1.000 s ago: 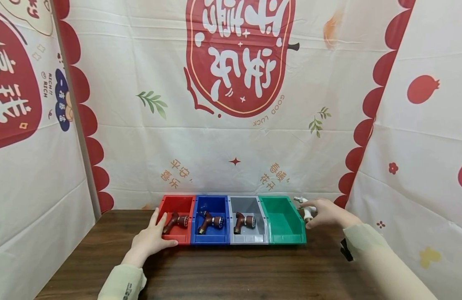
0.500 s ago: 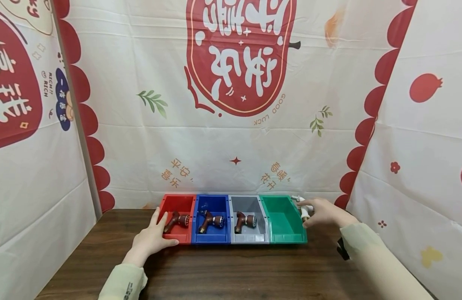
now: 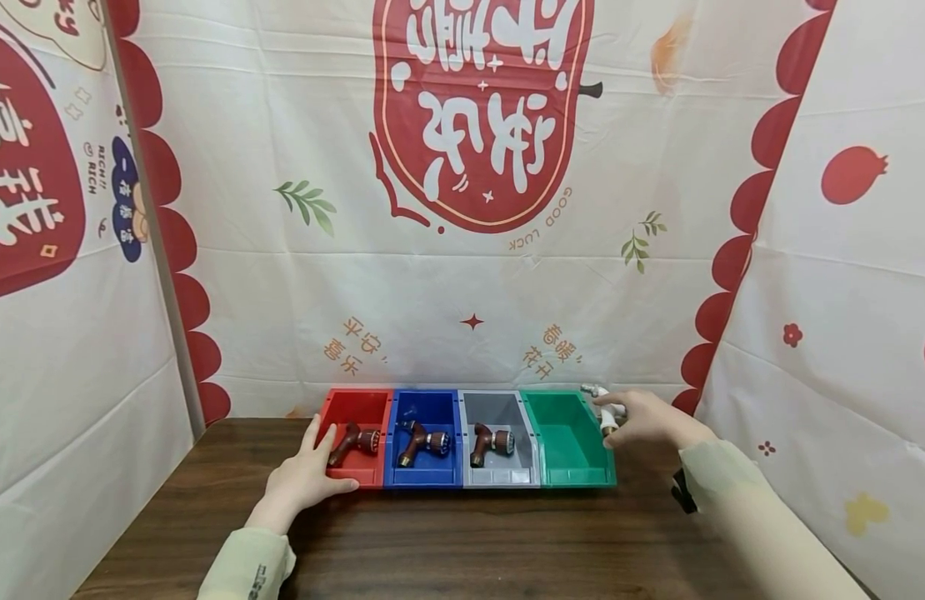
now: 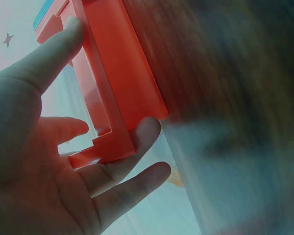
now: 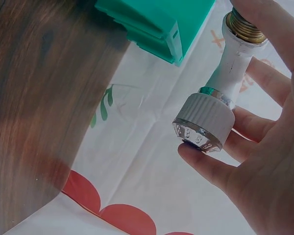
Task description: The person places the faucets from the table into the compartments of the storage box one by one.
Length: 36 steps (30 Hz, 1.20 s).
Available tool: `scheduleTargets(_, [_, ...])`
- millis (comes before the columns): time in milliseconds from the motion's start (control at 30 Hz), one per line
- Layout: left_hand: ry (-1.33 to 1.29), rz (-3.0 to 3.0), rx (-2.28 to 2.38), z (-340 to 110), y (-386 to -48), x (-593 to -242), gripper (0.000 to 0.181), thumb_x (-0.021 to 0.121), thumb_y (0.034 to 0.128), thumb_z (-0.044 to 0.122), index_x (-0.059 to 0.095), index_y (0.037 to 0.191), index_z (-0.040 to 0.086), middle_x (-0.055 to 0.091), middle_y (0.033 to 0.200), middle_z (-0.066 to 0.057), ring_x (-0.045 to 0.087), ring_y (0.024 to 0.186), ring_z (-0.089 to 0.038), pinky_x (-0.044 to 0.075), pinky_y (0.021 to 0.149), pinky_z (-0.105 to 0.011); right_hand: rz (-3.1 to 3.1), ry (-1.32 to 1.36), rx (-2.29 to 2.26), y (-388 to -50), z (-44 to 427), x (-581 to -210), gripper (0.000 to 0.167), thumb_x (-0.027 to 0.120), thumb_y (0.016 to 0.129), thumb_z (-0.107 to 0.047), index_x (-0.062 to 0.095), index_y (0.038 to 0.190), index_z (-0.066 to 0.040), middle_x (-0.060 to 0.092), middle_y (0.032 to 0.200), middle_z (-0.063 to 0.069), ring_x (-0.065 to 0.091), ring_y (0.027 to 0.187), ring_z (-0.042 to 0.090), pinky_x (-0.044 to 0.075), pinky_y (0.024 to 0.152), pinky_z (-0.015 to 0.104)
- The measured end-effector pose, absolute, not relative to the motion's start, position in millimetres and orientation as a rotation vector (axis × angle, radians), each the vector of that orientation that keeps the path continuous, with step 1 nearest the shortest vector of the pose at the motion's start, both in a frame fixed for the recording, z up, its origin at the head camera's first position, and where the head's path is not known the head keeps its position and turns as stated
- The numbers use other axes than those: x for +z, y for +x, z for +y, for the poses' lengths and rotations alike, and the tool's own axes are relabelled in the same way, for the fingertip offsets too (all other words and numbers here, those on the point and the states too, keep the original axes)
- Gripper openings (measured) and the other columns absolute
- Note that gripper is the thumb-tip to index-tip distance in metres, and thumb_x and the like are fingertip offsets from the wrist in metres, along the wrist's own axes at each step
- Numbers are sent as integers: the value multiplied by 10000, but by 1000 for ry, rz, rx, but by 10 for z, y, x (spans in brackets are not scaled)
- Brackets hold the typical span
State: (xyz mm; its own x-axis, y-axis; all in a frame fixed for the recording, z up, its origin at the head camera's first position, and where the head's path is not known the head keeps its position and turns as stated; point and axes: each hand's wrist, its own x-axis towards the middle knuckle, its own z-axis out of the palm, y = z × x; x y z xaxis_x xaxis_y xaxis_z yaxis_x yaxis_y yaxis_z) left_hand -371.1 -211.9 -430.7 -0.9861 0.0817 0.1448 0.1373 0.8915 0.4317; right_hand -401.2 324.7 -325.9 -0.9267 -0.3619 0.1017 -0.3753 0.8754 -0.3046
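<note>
My left hand (image 3: 301, 482) holds the near left corner of the red bin (image 3: 363, 477). In the left wrist view, the thumb touches its front lip and the fingers straddle its side wall. Beyond the right side of the green bin (image 3: 567, 442), my right hand (image 3: 646, 419) grips a white tap (image 3: 609, 413). The right wrist view shows the tap's brass threaded end (image 5: 245, 28) by the thumb and its ribbed knob (image 5: 206, 115) against the fingers. Brown taps lie in the red bin, the blue bin (image 3: 425, 477) and the grey bin (image 3: 500, 477).
The bins stand side by side in one row on a dark wooden table (image 3: 462, 542). A printed cloth backdrop (image 3: 282, 308) rises close behind them, with cloth walls at left and right. Nothing lies in the green bin.
My right hand has shifted slightly left and away from me with the white tap, along the green bin's right side. My left hand stays on the red bin.
</note>
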Motion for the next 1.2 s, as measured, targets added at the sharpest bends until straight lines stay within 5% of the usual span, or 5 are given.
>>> scheduleTargets(300, [-170,-2935,-681,-2122,-3709,-4308,1090,766,699,590,287,1521,59,44,1593,-207,585,1027,-462,443,832,-679,-2990,596,523,-4006,3231,-3221,704,853,711,-256,582,1325,-42,554,1260,227,493,953,297,523,705,379])
scheduleTargets(667, [-172,-2937,-678,-2103,-3684,-4265,1095,776,687,584,300,1513,46,60,1584,-227,576,1030,-479,446,818,-681,-2980,629,501,-4026,3172,-3221,691,858,711,-283,600,1314,-64,534,1314,263,517,1116,406,508,847,565])
scheduleTargets(1200, [-165,-2940,-680,-2109,-3695,-4289,1083,770,703,573,283,1521,56,37,1590,-219,569,1052,-477,436,838,-688,-2980,653,489,-4071,3077,-3244,682,855,711,-284,604,1300,-48,556,1287,257,526,1079,379,498,847,586])
